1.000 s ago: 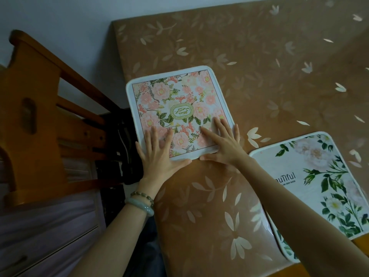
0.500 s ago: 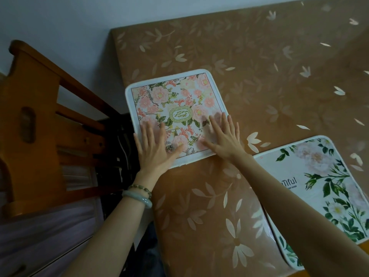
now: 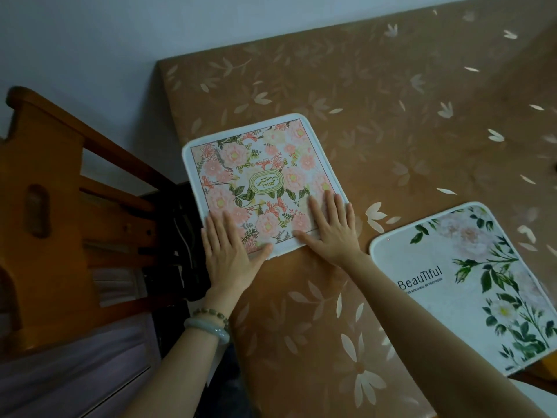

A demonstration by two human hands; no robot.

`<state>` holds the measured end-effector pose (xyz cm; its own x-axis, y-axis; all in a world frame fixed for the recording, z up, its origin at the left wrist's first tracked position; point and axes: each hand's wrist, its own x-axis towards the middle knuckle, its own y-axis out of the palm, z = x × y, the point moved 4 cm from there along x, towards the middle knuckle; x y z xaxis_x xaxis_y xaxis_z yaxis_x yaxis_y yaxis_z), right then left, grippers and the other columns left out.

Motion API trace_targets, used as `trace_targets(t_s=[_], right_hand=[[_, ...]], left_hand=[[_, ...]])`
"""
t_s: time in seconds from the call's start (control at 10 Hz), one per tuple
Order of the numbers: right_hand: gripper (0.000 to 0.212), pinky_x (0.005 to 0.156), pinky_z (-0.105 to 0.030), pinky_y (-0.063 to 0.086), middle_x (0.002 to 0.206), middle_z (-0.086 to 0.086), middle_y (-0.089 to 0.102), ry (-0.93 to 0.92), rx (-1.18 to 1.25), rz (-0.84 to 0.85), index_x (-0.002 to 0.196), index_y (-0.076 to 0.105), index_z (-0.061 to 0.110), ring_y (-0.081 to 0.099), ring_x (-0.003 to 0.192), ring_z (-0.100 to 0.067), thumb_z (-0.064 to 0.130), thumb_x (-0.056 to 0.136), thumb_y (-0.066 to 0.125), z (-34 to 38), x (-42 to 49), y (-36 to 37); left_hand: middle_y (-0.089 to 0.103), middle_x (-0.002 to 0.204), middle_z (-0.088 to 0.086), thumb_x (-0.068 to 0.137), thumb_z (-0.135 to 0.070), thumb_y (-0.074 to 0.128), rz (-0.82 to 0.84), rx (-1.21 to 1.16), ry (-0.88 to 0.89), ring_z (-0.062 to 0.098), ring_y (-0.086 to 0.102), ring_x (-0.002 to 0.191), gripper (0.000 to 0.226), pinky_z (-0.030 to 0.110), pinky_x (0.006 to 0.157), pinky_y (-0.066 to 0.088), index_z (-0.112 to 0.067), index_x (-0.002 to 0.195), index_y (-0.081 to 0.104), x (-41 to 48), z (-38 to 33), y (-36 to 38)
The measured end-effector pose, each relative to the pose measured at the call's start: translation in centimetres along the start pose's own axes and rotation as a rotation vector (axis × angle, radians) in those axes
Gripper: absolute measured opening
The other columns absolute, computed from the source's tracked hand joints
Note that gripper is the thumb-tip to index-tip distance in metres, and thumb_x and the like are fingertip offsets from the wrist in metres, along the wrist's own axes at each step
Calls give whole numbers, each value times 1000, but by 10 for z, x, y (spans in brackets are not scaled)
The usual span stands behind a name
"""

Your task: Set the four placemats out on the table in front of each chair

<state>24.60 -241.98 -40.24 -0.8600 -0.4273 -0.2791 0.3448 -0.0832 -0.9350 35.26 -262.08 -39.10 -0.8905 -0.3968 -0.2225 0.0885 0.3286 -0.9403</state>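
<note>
A pink floral placemat (image 3: 259, 176) with a white border lies flat near the left edge of the brown table (image 3: 376, 95), in front of the wooden chair (image 3: 57, 212). My left hand (image 3: 230, 251) rests flat on the mat's near left corner, fingers spread. My right hand (image 3: 331, 227) lies flat on its near right corner. A second placemat (image 3: 479, 279), white with green leaves and the word "Beautiful", sits at the table's near right side, apart from both hands.
The table has a brown cloth with a pale leaf pattern and stands against a white wall (image 3: 90, 40). A dark bag (image 3: 180, 236) hangs between the chair and the table's edge. A pale purple cushion (image 3: 66, 366) covers the chair seat.
The pink mat has turned slightly and slid a little towards the right, away from the table's left edge. Both hands stayed flat on its near corners.
</note>
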Motion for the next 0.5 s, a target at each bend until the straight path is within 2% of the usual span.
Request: trace_targets(t_s=[0.1,0.2,0.3,0.4,0.5], right_hand=[[87,119,-50,-10,162,-7,-15,21,142,80,152,-7,34,-18,148,-24,75,86,31,7,2,-16],[80,117,-57,18,162,2,14,114,747,-59,152,18,33,12,149,-20,60,87,55,12,-12,-61],[83,116,-43,25,160,10,21,147,1025,-305,149,21,39,23,144,-10,59,80,63,18,-49,-111],[90,115,-28,24,160,11,20,62,1095,-501,151,17,35,23,142,1,53,80,68,24,-100,-159],[87,112,-24,34,157,8,27,-97,1092,-716,151,21,27,31,139,2,38,82,71,19,-152,-209]], left_hand=[[-15,159,22,76,-83,32,25,-50,3,33,-19,146,116,50,118,-9,-8,149,-17,3,-4,-6],[-17,160,16,74,-83,38,-23,-165,93,29,-19,147,115,48,119,-8,-17,150,-18,7,-18,-32],[-6,162,11,76,-71,55,-127,-500,207,24,-9,149,111,47,121,0,-17,153,-5,2,-43,-77],[9,160,4,77,-47,70,-175,-924,292,17,11,148,101,50,117,23,-26,151,4,-25,-69,-126],[19,156,-8,78,-46,70,-299,-1062,455,0,20,143,92,34,117,26,-35,149,12,-63,-94,-176]])
